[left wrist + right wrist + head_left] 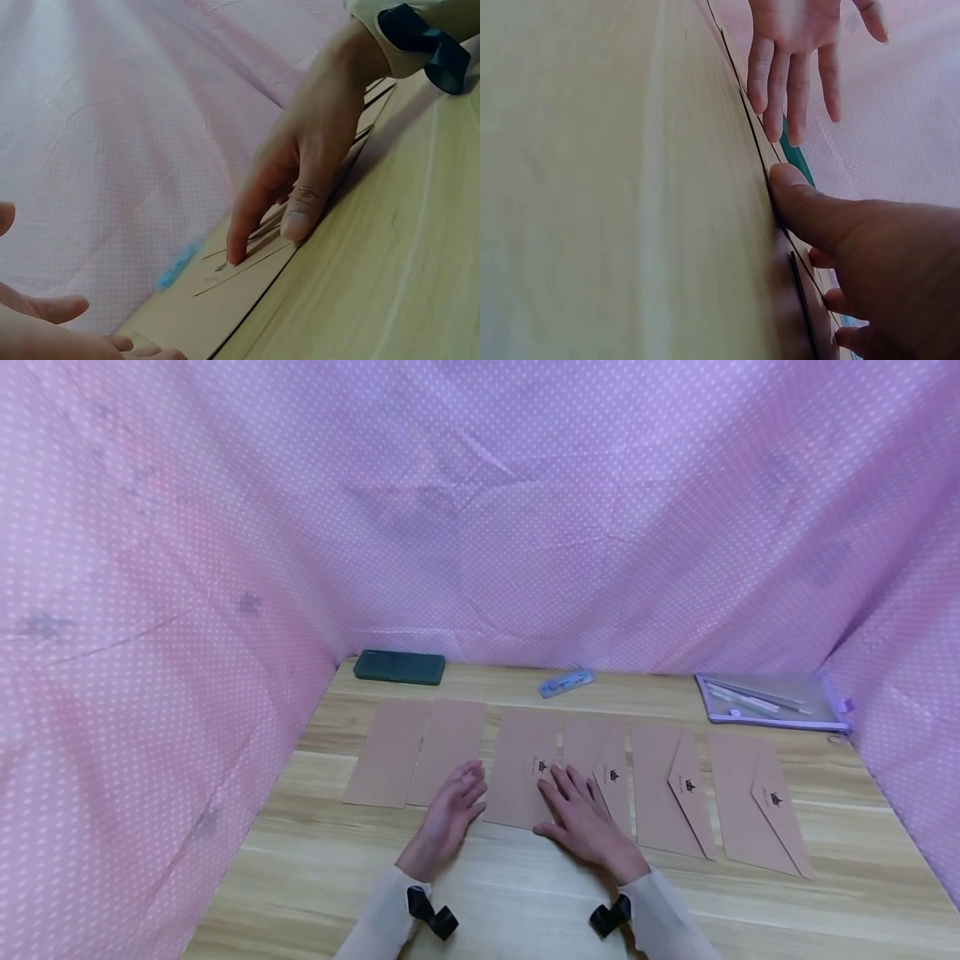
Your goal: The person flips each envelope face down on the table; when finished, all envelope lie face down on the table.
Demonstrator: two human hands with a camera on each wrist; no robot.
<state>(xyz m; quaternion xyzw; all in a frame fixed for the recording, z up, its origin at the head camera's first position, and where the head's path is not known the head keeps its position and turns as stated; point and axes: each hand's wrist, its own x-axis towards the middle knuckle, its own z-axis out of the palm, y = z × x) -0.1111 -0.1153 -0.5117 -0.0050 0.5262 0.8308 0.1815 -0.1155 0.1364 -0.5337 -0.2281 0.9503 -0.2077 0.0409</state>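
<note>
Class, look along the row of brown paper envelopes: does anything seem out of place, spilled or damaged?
No spill or damage shows. The two plain brown paper envelopes at the row's left end look odd: the other four brown paper envelopes each bear a printed black crown, but these show none.

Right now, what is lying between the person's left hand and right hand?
Between the left hand and the right hand lies the third brown envelope from the left, its right side partly covered by right fingertips. The head view shows this.

The 4 flapped envelopes (654,789) are tan with black crown prints (690,786), the cloth (480,568) white-dotted pink.
</note>
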